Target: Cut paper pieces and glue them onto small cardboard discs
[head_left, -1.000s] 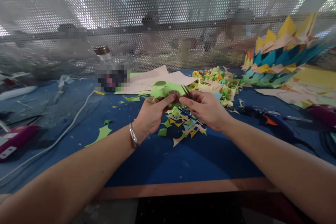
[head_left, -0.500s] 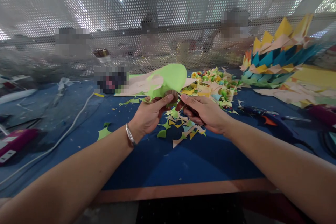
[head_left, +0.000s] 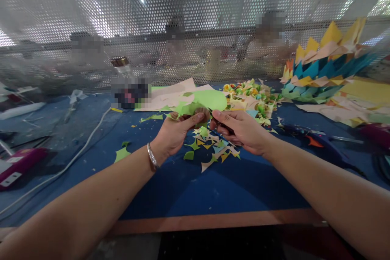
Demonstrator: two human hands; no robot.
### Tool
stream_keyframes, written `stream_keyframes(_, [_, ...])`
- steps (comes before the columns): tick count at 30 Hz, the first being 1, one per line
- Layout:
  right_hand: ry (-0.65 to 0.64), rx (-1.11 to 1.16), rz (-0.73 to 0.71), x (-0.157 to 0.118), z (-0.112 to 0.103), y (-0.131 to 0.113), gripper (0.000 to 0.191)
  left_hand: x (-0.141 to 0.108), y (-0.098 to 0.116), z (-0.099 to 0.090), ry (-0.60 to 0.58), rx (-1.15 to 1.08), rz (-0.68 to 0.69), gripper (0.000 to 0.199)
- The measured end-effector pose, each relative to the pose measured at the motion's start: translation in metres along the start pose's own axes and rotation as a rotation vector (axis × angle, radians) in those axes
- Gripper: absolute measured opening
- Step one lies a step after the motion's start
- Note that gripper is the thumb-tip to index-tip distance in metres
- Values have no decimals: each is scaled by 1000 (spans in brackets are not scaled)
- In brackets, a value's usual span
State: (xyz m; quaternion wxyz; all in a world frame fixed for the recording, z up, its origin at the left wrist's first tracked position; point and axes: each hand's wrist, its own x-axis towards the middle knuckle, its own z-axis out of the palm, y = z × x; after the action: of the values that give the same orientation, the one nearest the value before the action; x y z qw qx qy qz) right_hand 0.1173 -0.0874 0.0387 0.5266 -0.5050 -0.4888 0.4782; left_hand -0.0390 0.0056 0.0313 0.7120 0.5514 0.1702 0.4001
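My left hand (head_left: 183,128), with a silver bangle at the wrist, pinches a piece of light green paper (head_left: 210,99) above the blue table. In the fingers of my right hand (head_left: 237,128) is a pair of small dark scissors (head_left: 211,111); only the blade tips show clearly, and they are close to the paper's near edge. The handles are mostly hidden by the fingers. Below both hands lie green, yellow and pale pink paper scraps (head_left: 224,150).
Behind the hands are pale paper sheets (head_left: 164,96) and a heap of small paper pieces (head_left: 256,97). A layered paper model (head_left: 326,65) stands at back right, near a glue gun (head_left: 317,142). Left are a white cable (head_left: 82,150) and a purple power strip (head_left: 21,166). Perforated mesh (head_left: 189,8) rises behind.
The green paper has tipped down and to the right, so more of the pale sheets behind shows. My right hand has shifted slightly; both hands keep hold.
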Motion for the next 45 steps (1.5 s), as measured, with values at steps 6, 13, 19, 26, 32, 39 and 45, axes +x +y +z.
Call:
stream_keyframes(6, [27,-29,14,1,-1,2,50,-4,1,-1,-57,72,-117,27])
stream_keyframes(13, [56,-47,33,2,-3,4,44,-6,8,0,-92,164,-130,25])
stream_keyframes(19, [45,-82,-5,2,-3,4,51,-4,6,-1,-27,190,-103,23])
stream_keyframes(26, [52,-118,-39,2,-4,3,53,-4,3,1,-5,163,-67,19])
stream_keyframes(32, [65,-150,-56,3,-4,2,54,-5,3,2,-5,132,-73,21])
stream_keyframes(39, [91,-210,-96,2,-4,0,56,-5,3,2,-2,86,-100,17])
stream_keyframes(45, [98,-269,-107,2,-6,1,58,-6,4,4,13,59,-119,16])
